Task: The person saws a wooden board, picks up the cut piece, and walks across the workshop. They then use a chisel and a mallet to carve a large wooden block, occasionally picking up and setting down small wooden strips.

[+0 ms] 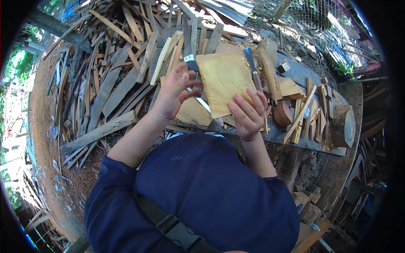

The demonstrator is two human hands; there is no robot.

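Note:
A flat, roughly square wooden board (221, 78) with yellowish grain is in front of me. My right hand (249, 116) grips its lower right corner, fingers lying over the top face and the thumb hidden. To the left of the board, my left hand (175, 90) is raised with its fingers spread, holding nothing. Behind that hand, partly covered by it and the board, lies a tool with a dark and white handle (191, 62) and a shiny blade (203, 104). Just right of the board lies a blue-handled tool (249, 57), perhaps a chisel.
A grey work surface (310, 76) holds several wood offcuts, a thick ridged block (270, 74), a rounded piece (283, 113) and thin sticks (299, 116). A log stump (344, 126) stands at its right end. Scrap wood (109, 80) is heaped to the left, with a log (99, 131) beside it.

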